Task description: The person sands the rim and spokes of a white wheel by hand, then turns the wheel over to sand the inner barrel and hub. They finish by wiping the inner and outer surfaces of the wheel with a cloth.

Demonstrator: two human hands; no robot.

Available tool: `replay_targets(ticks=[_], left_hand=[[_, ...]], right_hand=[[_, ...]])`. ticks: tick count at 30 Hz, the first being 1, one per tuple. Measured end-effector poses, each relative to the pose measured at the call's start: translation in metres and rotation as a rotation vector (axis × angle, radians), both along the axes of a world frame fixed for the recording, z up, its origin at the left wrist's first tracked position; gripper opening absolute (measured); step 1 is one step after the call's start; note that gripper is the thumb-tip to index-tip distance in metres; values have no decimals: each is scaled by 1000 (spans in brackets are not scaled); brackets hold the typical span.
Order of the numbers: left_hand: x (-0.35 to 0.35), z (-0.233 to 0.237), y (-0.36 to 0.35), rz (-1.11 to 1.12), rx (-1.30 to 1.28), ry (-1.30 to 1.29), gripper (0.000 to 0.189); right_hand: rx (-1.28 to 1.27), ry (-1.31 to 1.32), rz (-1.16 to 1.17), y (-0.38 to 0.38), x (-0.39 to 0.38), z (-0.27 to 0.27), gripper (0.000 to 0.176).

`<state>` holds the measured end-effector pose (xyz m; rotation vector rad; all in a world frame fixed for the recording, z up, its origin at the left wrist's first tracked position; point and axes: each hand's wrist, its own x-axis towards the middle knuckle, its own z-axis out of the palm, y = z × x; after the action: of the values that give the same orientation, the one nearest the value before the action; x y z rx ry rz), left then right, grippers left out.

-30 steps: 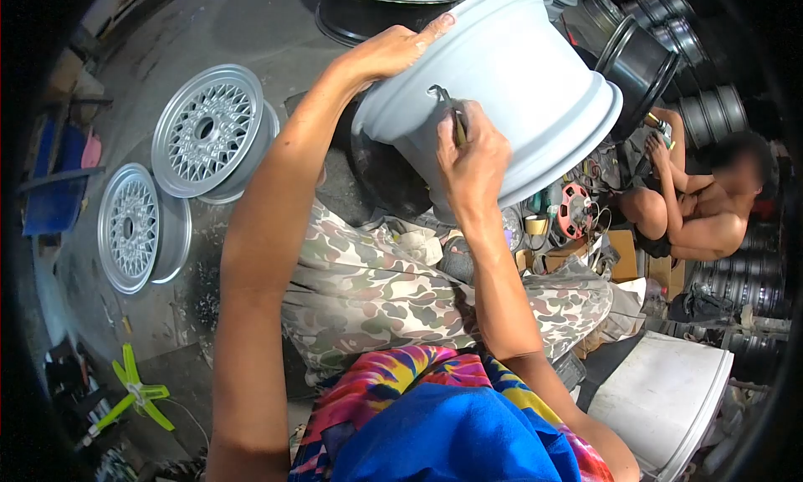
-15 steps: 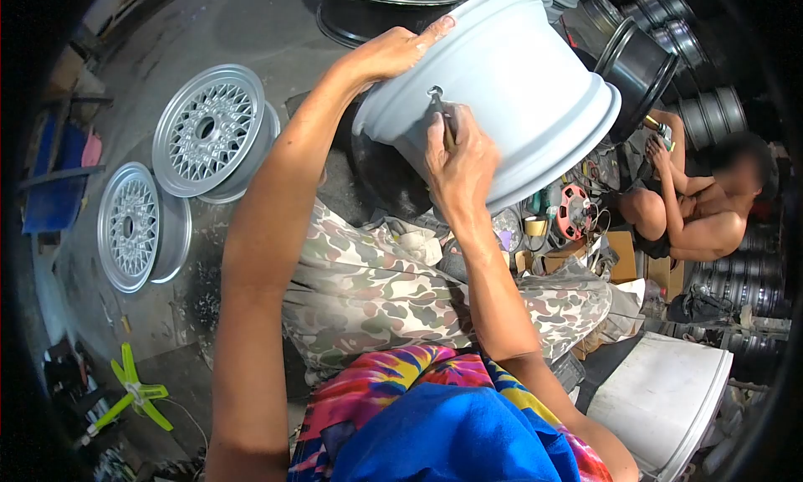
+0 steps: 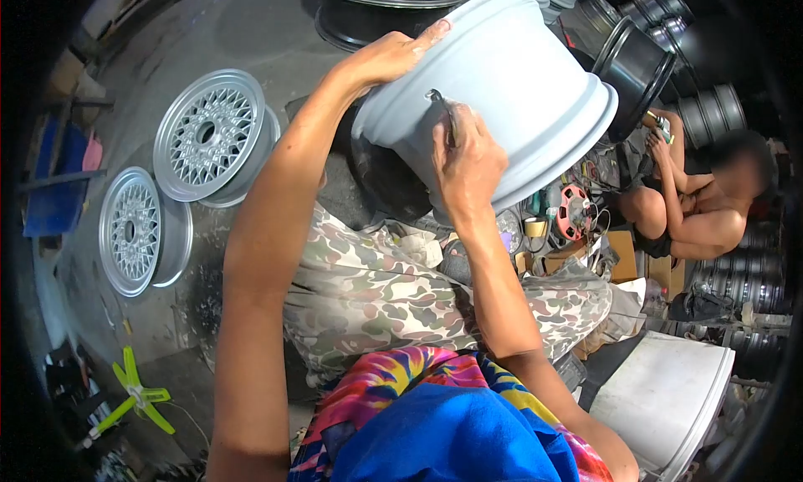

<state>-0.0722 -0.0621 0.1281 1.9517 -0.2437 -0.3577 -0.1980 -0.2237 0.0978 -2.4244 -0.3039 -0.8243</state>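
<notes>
A pale grey wheel rim (image 3: 510, 89) lies tilted on its side in front of me. Its upper left edge is gripped by my left hand (image 3: 400, 53), the thumb lying along the lip. My right hand (image 3: 470, 160) is closed around a slim dark hand tool (image 3: 443, 104), held like a pen, and most of the tool is hidden by the fingers. Its tip is right at the small valve hole (image 3: 432, 95) in the rim's barrel. Beneath the rim a dark round support (image 3: 385, 176) shows in part.
Two silver mesh wheels (image 3: 209, 130) (image 3: 131, 231) lean on the floor at left, above a green fan (image 3: 138, 392). Black rims (image 3: 393, 17) stand at the top. On the right a person (image 3: 694, 193) crouches near stacked rims, and a white bucket (image 3: 661, 398) lies closer.
My right hand has shifted slightly right and down and rolled a little, the tool with it. My left hand keeps its hold, and the rim is nearly still.
</notes>
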Motion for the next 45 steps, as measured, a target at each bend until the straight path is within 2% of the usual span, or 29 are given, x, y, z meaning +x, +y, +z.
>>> replay_targets(ticks=[4,6,8,10,13,14,15,16,17,18,19,20,21,22,23,24,25,26,29,30,32,33,35,36,38,40,43,44,45], left_hand=[[-1,-2,2,16,2,-26,100],[3,-3,7,6,-14,-41,100],[8,-2,22,23,87,8,97],[13,-24,41,137,-31,-23,94],[34,-78,109,-49,521,-136,82],[20,-100,115,-22,643,-9,69],[0,-113,111,-59,622,393,54],[-29,-110,93,-187,770,498,38],[-34,-154,95,-379,778,591,33],[-41,-248,101,-571,781,683,39],[-47,-402,97,-766,995,451,67],[-100,-304,34,-699,1146,548,71],[-130,-265,14,-691,1134,508,67],[-150,-276,-1,-729,1097,503,63],[-161,-337,-3,-771,1110,408,60],[-169,-336,-19,-822,1132,298,61],[-173,-384,-19,-888,1121,61,63],[-176,-375,-27,-825,1031,106,59],[-178,-433,-23,-846,908,44,58],[-166,-425,-27,-855,915,28,58],[-159,-414,-17,-1001,526,152,46],[-149,-417,-23,-968,652,221,46],[-151,-296,-57,-815,300,190,41],[-148,-280,-70,-810,224,248,40],[-147,-230,-97,-813,196,278,37],[-154,-166,-124,-842,205,73,33],[-168,-109,-154,-760,-54,-409,29],[-171,-68,-162,-761,-72,-369,25],[-171,-28,-170,-762,-91,-329,21]], right_hand=[[43,127,3,-3,-3,10,16],[388,108,156,-22,-10,27,15],[515,3,-58,-50,-21,39,15],[752,-233,-154,-87,-23,46,16],[853,-295,-277,-176,-18,14,16],[867,-285,-300,-210,-16,-14,16],[848,-130,-325,-242,-18,-49,15],[829,28,-349,-269,-24,-89,16],[675,140,-382,-296,-31,-144,18],[521,249,-410,-310,-40,-185,21],[352,437,-564,-301,-49,-198,24],[175,626,-714,-289,-59,-210,30],[159,737,-722,-288,-59,-227,34],[145,838,-729,-289,-54,-237,39],[102,858,-771,-278,-53,-226,40],[65,866,-816,-263,-49,-209,42],[14,871,-840,-256,-48,-200,42],[-36,879,-865,-253,-50,-194,43],[111,892,-790,-258,-60,-199,50],[185,942,-741,-259,-60,-201,48],[238,981,-591,-254,-60,-192,44],[279,1018,-441,-249,-61,-187,40],[311,1107,-265,-245,-57,-194,40],[331,1186,-90,-242,-56,-196,39],[373,1183,-51,-223,-72,-166,40],[1,1457,104,-215,-77,-160,57],[-59,1520,103,-221,-82,-207,63],[-59,1509,110,-219,-76,-249,63],[750,1296,390,-215,-64,-295,58]])
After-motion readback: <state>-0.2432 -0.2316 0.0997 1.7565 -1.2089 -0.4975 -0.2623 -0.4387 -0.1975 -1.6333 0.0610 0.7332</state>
